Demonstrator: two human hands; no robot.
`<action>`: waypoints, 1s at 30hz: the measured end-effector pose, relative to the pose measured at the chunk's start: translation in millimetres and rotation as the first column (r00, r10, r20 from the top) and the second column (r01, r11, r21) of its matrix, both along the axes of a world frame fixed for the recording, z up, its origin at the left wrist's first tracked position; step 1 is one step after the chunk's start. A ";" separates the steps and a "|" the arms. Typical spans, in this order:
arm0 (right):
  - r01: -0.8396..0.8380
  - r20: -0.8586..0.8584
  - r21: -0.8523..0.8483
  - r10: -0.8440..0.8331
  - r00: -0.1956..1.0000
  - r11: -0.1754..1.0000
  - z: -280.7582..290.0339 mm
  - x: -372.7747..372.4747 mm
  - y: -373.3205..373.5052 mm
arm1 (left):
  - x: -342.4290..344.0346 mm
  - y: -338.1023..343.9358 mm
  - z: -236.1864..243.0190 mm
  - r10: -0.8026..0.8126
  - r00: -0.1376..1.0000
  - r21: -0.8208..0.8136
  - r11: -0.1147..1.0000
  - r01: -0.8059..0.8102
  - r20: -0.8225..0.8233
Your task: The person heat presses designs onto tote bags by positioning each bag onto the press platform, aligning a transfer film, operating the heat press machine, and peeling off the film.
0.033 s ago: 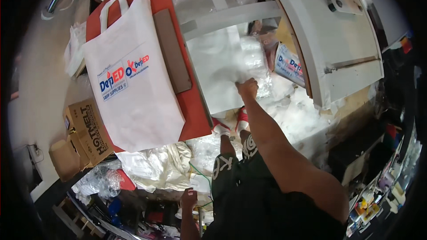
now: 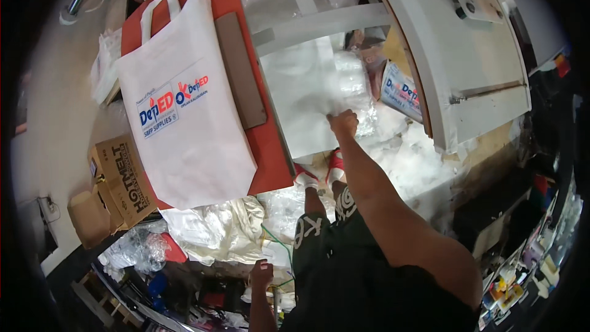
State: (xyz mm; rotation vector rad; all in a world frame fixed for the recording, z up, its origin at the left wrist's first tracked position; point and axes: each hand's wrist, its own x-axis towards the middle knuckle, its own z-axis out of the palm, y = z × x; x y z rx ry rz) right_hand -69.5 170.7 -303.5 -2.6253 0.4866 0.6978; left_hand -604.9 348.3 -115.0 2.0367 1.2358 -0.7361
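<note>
My right hand (image 2: 344,124) reaches forward, its fingers closed at the right edge of a smooth white sheet (image 2: 298,98), which could be a flat bag. My left hand (image 2: 262,275) hangs low beside my body with its fingers curled, and nothing shows in it. On a red board (image 2: 270,169) to the left lies a flat white tote bag (image 2: 190,154), printed in blue and red, one handle loop pointing away from me. Along the bag's right side rests a brown flat bar (image 2: 239,71).
A pale hinged panel (image 2: 458,43) rises at the right. Behind my right hand are clear-wrapped bundles (image 2: 356,86) and a printed white bag pack (image 2: 401,92). An opened cardboard box (image 2: 120,178) stands at the left, near crumpled plastic (image 2: 138,249). White scraps (image 2: 418,160) cover the floor.
</note>
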 end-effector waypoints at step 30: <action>-0.488 0.452 0.763 0.189 0.872 0.424 514.7 -77.4 -22.0 | 299.2 104.2 337.6 -0.389 0.317 0.420 0.907 -0.035 0.865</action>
